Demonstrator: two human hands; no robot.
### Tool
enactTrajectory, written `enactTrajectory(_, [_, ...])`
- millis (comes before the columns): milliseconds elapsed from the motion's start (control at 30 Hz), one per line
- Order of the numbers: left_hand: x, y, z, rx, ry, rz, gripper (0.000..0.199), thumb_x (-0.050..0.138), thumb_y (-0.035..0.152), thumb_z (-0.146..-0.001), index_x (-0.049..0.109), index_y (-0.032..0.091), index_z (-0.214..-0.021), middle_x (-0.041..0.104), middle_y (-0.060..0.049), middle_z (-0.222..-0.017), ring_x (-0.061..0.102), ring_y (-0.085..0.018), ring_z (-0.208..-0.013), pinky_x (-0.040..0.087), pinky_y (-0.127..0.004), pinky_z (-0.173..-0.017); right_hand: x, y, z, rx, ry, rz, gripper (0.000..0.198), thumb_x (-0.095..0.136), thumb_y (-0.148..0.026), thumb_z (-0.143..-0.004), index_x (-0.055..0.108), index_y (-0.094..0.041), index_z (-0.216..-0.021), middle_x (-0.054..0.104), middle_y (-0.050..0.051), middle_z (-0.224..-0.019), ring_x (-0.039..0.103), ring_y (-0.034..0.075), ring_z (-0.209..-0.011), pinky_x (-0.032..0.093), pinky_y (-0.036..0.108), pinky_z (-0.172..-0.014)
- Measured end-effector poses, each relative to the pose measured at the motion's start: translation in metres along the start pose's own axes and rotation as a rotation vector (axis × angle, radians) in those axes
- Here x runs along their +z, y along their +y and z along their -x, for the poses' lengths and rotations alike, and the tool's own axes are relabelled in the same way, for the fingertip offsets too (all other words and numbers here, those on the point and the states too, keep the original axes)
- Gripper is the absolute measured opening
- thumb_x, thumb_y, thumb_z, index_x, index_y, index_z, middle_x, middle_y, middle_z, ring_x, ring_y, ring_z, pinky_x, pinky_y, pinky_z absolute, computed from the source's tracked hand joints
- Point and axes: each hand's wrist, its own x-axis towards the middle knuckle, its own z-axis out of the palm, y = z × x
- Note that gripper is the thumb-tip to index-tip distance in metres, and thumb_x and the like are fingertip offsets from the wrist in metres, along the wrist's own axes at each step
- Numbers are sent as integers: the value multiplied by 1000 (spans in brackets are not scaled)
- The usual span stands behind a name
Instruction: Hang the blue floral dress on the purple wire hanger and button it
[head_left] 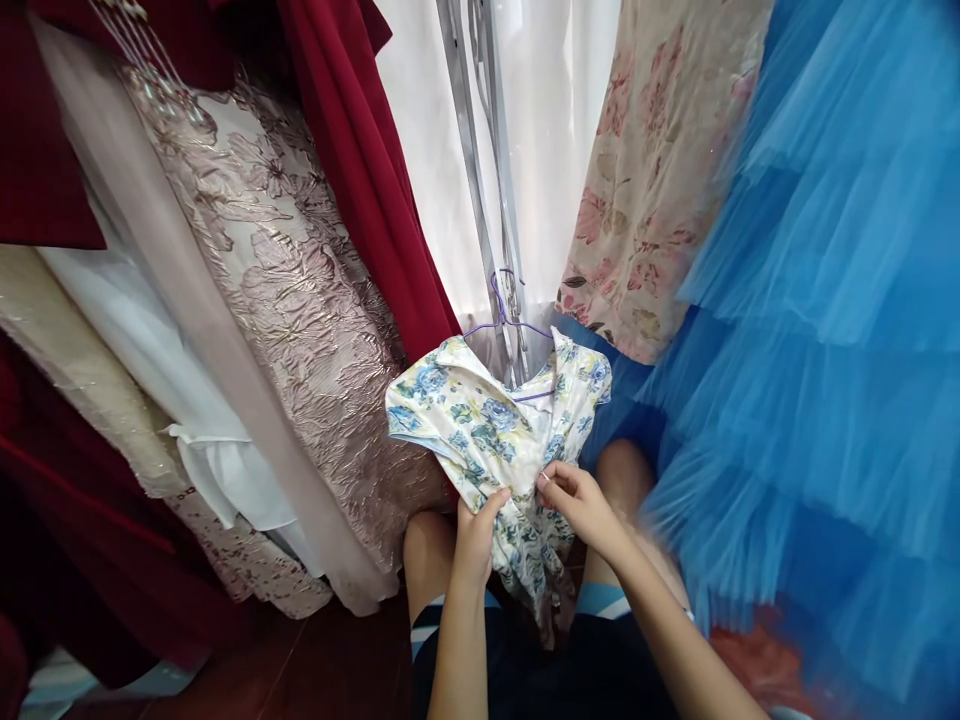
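A thin purple wire hanger carried a short-sleeved white fabric garment with blue flowers, its shoulders over both sloping edges, above a dark reddish-brown tiled floor.

The left hand's fingers hide behind the flowery dress, and whatever the right hand pinches on its front is too tiny to tell. To the right of the flowery dress, the frilly blue dress looks smudgy and the picture's edge chops it off.
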Motion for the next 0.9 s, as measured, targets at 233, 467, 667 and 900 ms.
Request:
enactTrajectory(233, [1, -6, -3, 2, 4, -31, 63, 76, 28, -68, 60, 25, -129, 71, -5, -119, 62, -28, -121, 49, -38, -103, 1, 1, 3, 13, 24, -74, 31, 56, -45, -92, 60, -20, -74, 59, 0, -63, 53, 17, -61, 41, 28, -61])
enactTrajectory(467, [-6, -17, -9, 345, 225, -305, 82, 75, 33, -77, 33, 28, -147, 43, -12, -151, 47, -27, -137, 39, -40, -113, -5, 5, 4, 33, 112, 1, 31, 54, -33, -89, 55, -19, -61, 52, -1, -55, 48, 15, -56, 35, 27, -55])
enactTrajectory(667, [2, -2, 5, 707, -127, -690, 31, 61, 21, -86, 63, 26, -117, 60, -10, -128, 53, -27, -127, 40, -43, -111, 1, -5, 15, 44, 34, 5, 28, 50, -25, -85, 51, -19, -57, 48, -3, -52, 42, 12, -52, 31, 25, -52])
enactTrajectory(900, [25, -21, 18, 536, -163, -630, 18, 61, 11, -82, 60, 20, -97, 67, -2, -86, 65, -17, -81, 52, -27, -76, 5, -15, 23, 80, 20, 0, 23, 50, -20, -79, 53, -17, -57, 42, -5, -47, 36, 9, -46, 25, 22, -46])
